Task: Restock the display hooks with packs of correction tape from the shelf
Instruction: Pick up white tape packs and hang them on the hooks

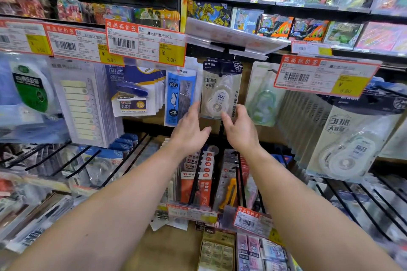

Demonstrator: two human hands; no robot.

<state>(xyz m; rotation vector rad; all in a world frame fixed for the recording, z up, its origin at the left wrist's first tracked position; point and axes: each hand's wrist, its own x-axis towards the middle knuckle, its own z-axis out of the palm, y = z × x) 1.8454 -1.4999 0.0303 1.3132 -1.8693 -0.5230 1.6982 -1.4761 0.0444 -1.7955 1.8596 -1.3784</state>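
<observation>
A pack of white correction tape (221, 89) with a dark header hangs on a display hook in the middle of the view, under a flipped-up clear price-tag holder (233, 38). My left hand (189, 132) reaches up from below left, its straight fingertips touching the pack's lower left edge. At the pack's lower right corner my right hand (239, 132) has its fingers extended against the bottom edge. A full row of the same correction tape packs (350, 145) hangs on a hook at the right.
A blue ruler pack (179, 97) hangs just left of the correction tape, a pale green tape pack (263, 97) just right. Staplers, sticky tabs and orange price tags (145, 43) fill the left. Black hooks with red packs and a yellow cutter (229, 193) jut out below my arms.
</observation>
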